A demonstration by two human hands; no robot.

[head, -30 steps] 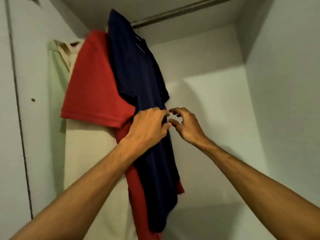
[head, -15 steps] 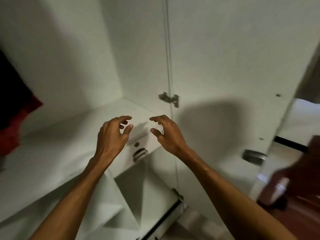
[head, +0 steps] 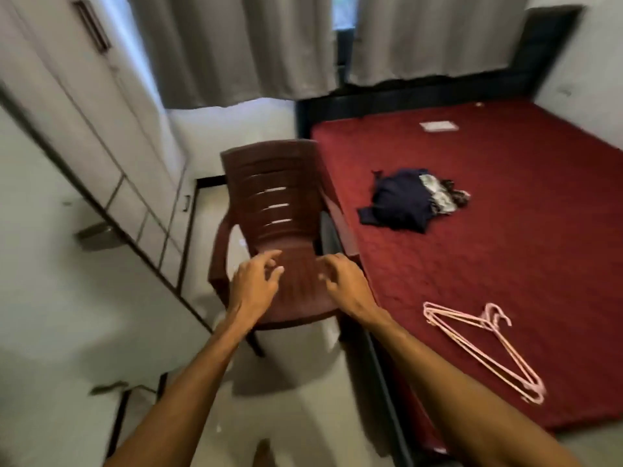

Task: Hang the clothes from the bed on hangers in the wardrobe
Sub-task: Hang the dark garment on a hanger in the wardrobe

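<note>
Head view is showing me the clothes lying in a dark heap on the bed, ahead and to the right of both hands. The hangers are lying nearer, also rightward, their long axis running diagonally toward the bed's near edge. My right hand is hovering closer to both than my left hand. Both hands are empty, fingers loosely spread, above the chair. I'm judging a rightward reach comes next.

A brown plastic chair stands before grey curtains.
</note>
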